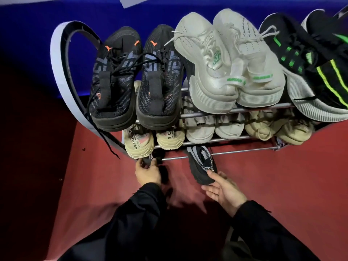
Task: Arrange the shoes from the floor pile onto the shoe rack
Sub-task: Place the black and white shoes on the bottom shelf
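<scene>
A metal shoe rack (pixel 235 110) stands against a blue wall. On its top tier sit a black-and-orange pair (pixel 135 78), a white pair (pixel 229 63) and a black-and-green pair (pixel 316 63). The middle tier holds beige shoes (pixel 154 140), white shoes (pixel 212 127) and tan shoes (pixel 278 129). My left hand (pixel 147 173) grips a black shoe (pixel 150 158) at the lowest tier's left end, mostly hidden. My right hand (pixel 224 191) touches the heel of a black-and-grey knit shoe (pixel 202 164) whose toe pokes under the lowest bar.
Red carpet (pixel 282 185) covers the floor in front of the rack. The rack's curved white side panel (pixel 60 72) rises on the left. A loose black lace (pixel 107 142) hangs down from the top tier. My dark sleeves fill the foreground.
</scene>
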`<state>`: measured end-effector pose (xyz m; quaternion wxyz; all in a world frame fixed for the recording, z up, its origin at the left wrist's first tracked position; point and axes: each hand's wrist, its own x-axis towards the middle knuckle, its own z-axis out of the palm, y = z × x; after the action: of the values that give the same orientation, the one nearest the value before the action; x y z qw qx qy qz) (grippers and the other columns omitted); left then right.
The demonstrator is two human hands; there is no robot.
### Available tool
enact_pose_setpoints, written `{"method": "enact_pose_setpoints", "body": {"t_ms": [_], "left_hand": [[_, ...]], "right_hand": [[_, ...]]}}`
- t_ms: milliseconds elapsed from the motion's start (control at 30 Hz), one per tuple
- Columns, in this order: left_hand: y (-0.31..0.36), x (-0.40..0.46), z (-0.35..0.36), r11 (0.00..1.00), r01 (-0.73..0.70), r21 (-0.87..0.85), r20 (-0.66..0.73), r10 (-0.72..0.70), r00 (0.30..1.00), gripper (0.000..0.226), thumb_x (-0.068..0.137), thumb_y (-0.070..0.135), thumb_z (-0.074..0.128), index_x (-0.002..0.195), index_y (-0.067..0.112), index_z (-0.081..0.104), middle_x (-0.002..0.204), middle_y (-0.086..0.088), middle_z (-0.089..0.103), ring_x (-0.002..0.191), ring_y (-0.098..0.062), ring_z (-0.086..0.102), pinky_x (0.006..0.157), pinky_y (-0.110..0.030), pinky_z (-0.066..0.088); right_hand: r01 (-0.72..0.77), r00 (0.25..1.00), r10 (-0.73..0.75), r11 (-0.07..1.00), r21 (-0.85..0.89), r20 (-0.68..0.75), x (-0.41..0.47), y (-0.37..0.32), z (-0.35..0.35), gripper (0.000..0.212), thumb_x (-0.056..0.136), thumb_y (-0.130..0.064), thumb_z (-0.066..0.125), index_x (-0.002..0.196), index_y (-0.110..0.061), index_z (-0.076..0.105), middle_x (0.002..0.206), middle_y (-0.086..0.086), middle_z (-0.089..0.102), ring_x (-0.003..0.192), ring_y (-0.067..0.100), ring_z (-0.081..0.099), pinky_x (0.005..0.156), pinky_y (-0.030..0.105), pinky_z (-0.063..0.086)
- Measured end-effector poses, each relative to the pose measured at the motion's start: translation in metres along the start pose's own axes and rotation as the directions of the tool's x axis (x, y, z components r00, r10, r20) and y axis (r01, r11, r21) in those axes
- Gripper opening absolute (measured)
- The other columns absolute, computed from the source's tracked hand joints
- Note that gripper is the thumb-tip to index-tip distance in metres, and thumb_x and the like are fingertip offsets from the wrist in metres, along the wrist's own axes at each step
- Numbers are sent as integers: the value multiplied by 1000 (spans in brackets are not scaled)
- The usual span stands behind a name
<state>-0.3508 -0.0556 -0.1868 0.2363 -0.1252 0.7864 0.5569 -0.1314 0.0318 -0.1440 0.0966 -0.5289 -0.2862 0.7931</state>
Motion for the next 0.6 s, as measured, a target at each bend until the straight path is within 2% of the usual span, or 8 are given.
{"method": "enact_pose_setpoints", "body": {"t_ms": [67, 133, 233, 333, 433, 500, 567, 600], "left_hand": [[0, 1, -3, 1000, -9, -18, 11, 9, 1000, 56, 89, 9, 71, 140, 2, 50, 117, -7, 60, 109, -13, 56, 99, -25, 42], [-2, 2, -9, 1000, -13, 18, 52, 12, 999, 57, 90, 9, 70, 143, 4, 48, 124, -10, 61, 109, -14, 57, 104, -29, 44], [-2, 2, -14, 997, -7, 74, 89, 0, 996, 61, 89, 10, 67, 146, 9, 46, 130, -11, 63, 117, -20, 61, 113, -40, 43], [-1, -5, -16, 991, -1, 137, 131, -17, 991, 62, 87, 12, 63, 145, 12, 43, 119, -2, 62, 118, -22, 61, 113, -43, 43], [-3, -16, -20, 979, 4, 202, 121, -29, 992, 48, 91, 11, 57, 137, 11, 45, 120, -10, 62, 115, -32, 62, 108, -48, 46], [-6, -24, -23, 977, -1, 212, 146, -31, 989, 39, 92, 10, 55, 130, 11, 47, 118, -12, 61, 109, -32, 63, 105, -48, 47], [-9, -31, -26, 980, -2, 201, 189, -37, 981, 30, 92, 9, 55, 120, 13, 49, 104, -7, 62, 96, -29, 63, 99, -49, 51], [-9, -34, -26, 982, 0, 190, 213, -42, 976, 27, 90, 11, 56, 116, 15, 49, 97, -4, 62, 91, -29, 63, 96, -50, 52]], "right_hand": [[9, 1000, -9, 1000, 26, -4, 5, -4, 9, 47, 76, -31, 83, 108, -25, 49, 116, 17, 73, 86, 25, 75, 77, 32, 53], [16, 1000, -16, 997, 74, -2, 12, -9, 22, 66, 72, -31, 87, 119, -26, 42, 123, 20, 69, 93, 28, 75, 78, 34, 55], [37, 999, -38, 994, 107, 13, 27, -16, 47, 60, 81, -25, 81, 125, -25, 39, 120, 14, 67, 100, 28, 72, 92, 37, 54], [40, 998, -46, 994, 101, 48, 44, -19, 78, 45, 86, -28, 76, 115, -23, 43, 117, 12, 69, 104, 27, 71, 99, 38, 52], [56, 998, -56, 998, -32, 6, 61, -10, 99, 47, 86, -41, 74, 116, -20, 44, 115, 11, 73, 96, 22, 73, 93, 35, 55], [102, 988, -120, 980, -173, -95, 66, -2, 108, 47, 88, -48, 69, 118, -18, 48, 112, 9, 73, 86, 18, 73, 75, 27, 58], [175, 968, -205, 964, -199, -142, 73, 6, 113, 48, 89, -47, 68, 121, -19, 46, 117, 12, 70, 82, 19, 73, 57, 20, 54], [195, 965, -223, 962, -188, -137, 77, 8, 116, 48, 90, -45, 67, 124, -20, 44, 119, 14, 68, 85, 23, 74, 54, 19, 54]]}}
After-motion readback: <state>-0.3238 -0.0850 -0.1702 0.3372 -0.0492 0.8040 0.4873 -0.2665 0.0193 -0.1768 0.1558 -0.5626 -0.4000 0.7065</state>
